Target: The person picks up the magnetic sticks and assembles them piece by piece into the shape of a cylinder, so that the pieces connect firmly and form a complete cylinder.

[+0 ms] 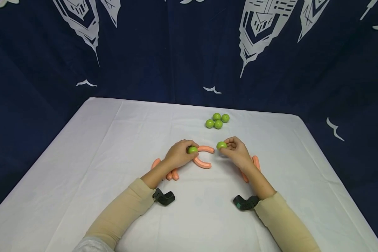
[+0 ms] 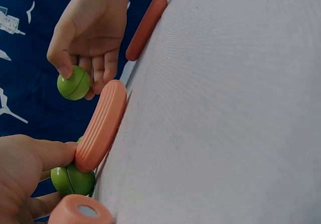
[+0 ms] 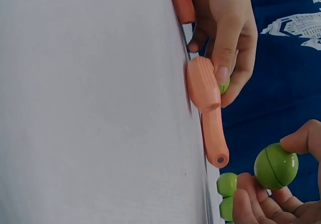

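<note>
At the middle of the white tabletop, two curved orange pieces lie close together, one arched above the other. The left hand pinches a green ball against the near end of the upper curve. The right hand pinches a second green ball just off that curve's free end, not touching it. The step in hand seems to be joining balls to the curved pieces. The next move likely calls for lining the right ball up with the open end and pressing it on while the left hand steadies the other end.

Four more green balls cluster farther back. Straight orange pieces lie partly hidden under the left wrist, and more orange pieces behind the right wrist. Whether the left ball is already seated cannot be told. A dark patterned cloth hangs behind.
</note>
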`<action>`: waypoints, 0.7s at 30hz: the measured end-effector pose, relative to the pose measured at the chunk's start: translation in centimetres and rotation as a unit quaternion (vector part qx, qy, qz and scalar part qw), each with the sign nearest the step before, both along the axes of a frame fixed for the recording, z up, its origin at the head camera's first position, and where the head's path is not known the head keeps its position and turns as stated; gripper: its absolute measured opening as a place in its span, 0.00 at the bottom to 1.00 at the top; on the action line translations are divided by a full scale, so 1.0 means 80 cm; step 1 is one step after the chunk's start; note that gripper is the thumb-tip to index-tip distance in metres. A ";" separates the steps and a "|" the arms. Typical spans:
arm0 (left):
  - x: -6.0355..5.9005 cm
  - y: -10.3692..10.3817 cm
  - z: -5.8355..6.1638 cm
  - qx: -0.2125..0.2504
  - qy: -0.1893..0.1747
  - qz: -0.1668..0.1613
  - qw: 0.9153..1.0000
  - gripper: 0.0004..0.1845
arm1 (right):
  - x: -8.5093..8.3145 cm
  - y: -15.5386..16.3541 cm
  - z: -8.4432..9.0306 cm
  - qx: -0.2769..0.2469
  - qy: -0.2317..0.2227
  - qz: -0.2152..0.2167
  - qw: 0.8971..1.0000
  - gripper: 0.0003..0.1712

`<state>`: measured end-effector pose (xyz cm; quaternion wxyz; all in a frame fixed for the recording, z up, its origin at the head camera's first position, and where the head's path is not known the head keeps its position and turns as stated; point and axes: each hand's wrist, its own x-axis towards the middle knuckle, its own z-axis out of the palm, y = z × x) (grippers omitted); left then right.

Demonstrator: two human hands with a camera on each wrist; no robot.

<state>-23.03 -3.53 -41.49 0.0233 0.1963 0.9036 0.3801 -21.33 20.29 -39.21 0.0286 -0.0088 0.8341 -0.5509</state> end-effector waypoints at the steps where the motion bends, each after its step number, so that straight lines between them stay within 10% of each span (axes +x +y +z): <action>1: 0.000 0.000 0.000 0.000 0.001 0.000 1.000 0.13 | 0.001 -0.001 -0.001 0.002 -0.002 0.001 1.000 0.23; 21: 0.000 0.001 0.000 -0.001 0.004 0.002 1.000 0.13 | 0.003 -0.004 -0.020 0.072 0.002 0.019 0.997 0.22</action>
